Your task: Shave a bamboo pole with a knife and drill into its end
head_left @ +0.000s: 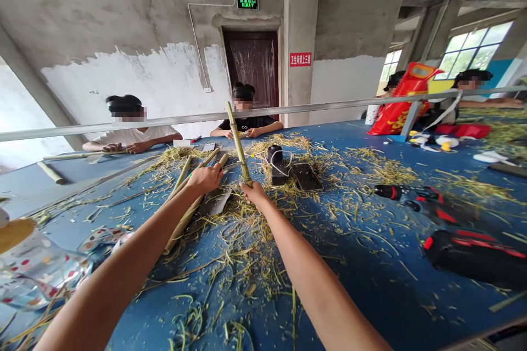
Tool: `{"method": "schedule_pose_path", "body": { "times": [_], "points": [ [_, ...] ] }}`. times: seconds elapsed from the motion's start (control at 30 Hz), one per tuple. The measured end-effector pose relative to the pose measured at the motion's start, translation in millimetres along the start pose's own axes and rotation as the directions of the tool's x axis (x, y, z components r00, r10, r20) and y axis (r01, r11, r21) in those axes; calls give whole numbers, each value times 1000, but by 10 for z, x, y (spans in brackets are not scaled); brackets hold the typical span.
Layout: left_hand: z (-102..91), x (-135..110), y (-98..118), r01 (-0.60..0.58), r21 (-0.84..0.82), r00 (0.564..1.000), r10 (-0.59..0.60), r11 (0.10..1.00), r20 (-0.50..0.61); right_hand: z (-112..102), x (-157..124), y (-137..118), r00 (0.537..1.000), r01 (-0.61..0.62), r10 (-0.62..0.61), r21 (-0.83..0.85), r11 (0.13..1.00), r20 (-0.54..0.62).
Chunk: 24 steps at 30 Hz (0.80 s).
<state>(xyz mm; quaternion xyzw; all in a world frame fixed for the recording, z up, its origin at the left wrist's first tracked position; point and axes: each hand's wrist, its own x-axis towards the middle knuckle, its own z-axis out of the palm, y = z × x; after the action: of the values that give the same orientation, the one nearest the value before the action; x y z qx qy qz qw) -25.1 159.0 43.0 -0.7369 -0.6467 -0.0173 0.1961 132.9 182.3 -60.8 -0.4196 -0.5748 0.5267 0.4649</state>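
Note:
My right hand (256, 196) is closed round the lower end of a bamboo stick (237, 140). The stick stands nearly upright, leaning a little left, with joints along its length. My left hand (207, 178) is closed on a knife (234, 165), whose thin blade points right and reaches the stick; its handle is mostly hidden in the fingers. Beneath my left hand lie thicker bamboo poles (183, 225), side by side and slanting away. A flat metal blade (216, 202) rests beside them. Curly shavings (247, 255) cover the blue table (341, 290) around both hands.
Beyond my hands are a black device with a white cable (279, 167) and a dark flat tray (307, 176). A power drill (411, 197) and black case (473, 255) lie right. A metal rail (181, 119) crosses the far side, where co-workers sit. A dotted plastic bag (41, 263) lies left.

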Motion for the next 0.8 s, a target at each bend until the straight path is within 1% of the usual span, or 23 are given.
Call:
{"method": "schedule_pose_path", "body": {
  "times": [0.1, 0.2, 0.3, 0.37, 0.5, 0.7, 0.8],
  "points": [
    [-69, -73, 100, -58, -21, 998, 59, 998, 15, -27, -35, -43, 999, -18, 17, 53, 998, 33],
    [-62, -234, 231, -154, -26, 987, 155, 988, 41, -57, -42, -62, 997, -42, 36, 86, 995, 69],
    [-55, -319, 280, -193, -14, 980, 194, 981, 44, -72, -49, -80, 996, -56, 48, 104, 993, 79],
    [-79, -298, 253, -196, -2, 980, 196, 981, 33, -74, -65, -103, 995, -60, 51, 110, 992, 80],
    [-117, -167, 154, -167, 22, 986, 167, 986, -2, -64, -98, -152, 995, -65, 57, 101, 993, 79],
    [-43, 4, 82, -177, 74, 984, 176, 981, 18, -48, -51, -132, 996, -55, 51, 52, 997, 69],
    [-41, 70, 45, -185, 99, 983, 184, 978, 20, -44, -22, -117, 998, -35, 33, 21, 999, 62]
  ]
}}
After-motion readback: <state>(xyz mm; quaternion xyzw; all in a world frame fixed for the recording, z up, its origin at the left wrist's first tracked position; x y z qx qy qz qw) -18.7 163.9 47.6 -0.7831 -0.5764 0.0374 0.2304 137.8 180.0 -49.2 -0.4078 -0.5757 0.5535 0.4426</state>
